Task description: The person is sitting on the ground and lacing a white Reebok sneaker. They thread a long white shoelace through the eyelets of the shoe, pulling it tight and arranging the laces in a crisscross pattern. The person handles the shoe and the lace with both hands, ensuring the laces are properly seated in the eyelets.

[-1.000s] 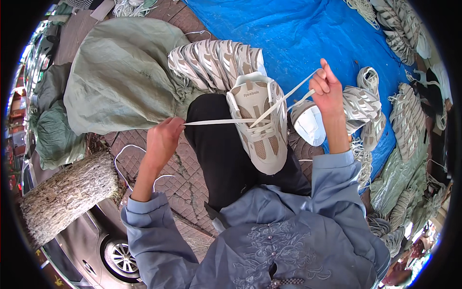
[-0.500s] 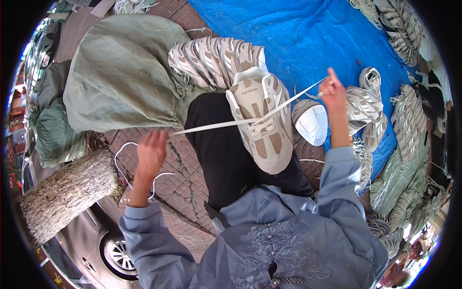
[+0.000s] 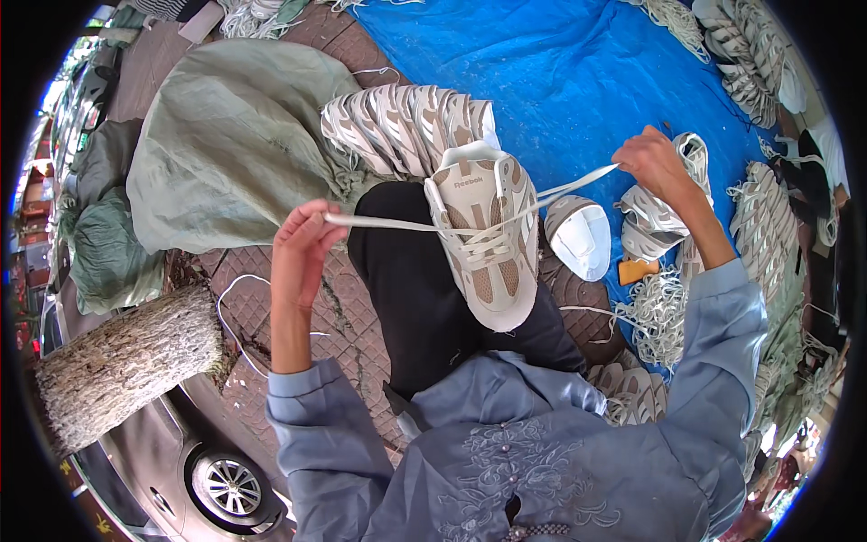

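Observation:
A beige and white shoe upper (image 3: 490,271), soleless as far as I can see, lies across my black-trousered thighs with its toe toward me. A flat cream shoelace (image 3: 397,223) is threaded through its lower eyelets. Pinched in my left hand (image 3: 302,237), one lace end stretches out to the left of the shoe. My right hand (image 3: 652,164) is closed around the other end, pulled out to the right above the blue sheet. Both lace lengths look nearly straight. Right of the shoe rests a white and tan toe-shaped piece (image 3: 579,238).
A row of nested shoe uppers (image 3: 411,126) lies beyond my knees, beside a grey-green cloth sack (image 3: 230,144). Blue sheeting (image 3: 560,72) spreads at far right, with more uppers (image 3: 646,221) and a heap of laces (image 3: 657,316). At left are a tree trunk (image 3: 131,366) and a parked car (image 3: 172,470).
My right hand has moved right and turned into a closed grip. My left hand has risen slightly and come a little inward, still holding its lace end.

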{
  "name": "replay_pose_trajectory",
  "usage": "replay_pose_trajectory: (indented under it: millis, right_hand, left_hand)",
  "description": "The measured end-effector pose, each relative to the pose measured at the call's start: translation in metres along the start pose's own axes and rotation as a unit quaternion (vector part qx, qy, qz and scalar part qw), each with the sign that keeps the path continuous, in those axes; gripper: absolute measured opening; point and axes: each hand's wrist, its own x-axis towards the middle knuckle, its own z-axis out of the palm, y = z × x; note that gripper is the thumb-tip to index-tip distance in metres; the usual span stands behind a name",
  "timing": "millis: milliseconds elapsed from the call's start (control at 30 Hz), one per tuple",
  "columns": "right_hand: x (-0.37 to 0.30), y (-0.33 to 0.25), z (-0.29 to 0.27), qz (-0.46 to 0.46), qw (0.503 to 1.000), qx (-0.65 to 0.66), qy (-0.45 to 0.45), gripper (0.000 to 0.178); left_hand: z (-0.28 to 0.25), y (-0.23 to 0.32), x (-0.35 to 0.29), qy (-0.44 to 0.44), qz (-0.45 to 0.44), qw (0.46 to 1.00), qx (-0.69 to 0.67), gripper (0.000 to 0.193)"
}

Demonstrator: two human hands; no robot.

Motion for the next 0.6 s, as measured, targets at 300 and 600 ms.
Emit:
replay_pose_trajectory:
  millis: [300,600]
  right_hand:
    - [-0.005,0.043,-0.013,0.185,0.954,-0.233,-0.048,0.012]
    - [-0.043,0.147,0.042,0.516,0.547,0.619,0.224,0.035]
  left_hand:
    - [-0.101,0.053,0.025,0.051,0.136,0.962,-0.232,0.025]
    - [-0.373,0.17,0.012,0.315,0.205,0.925,-0.051,0.021]
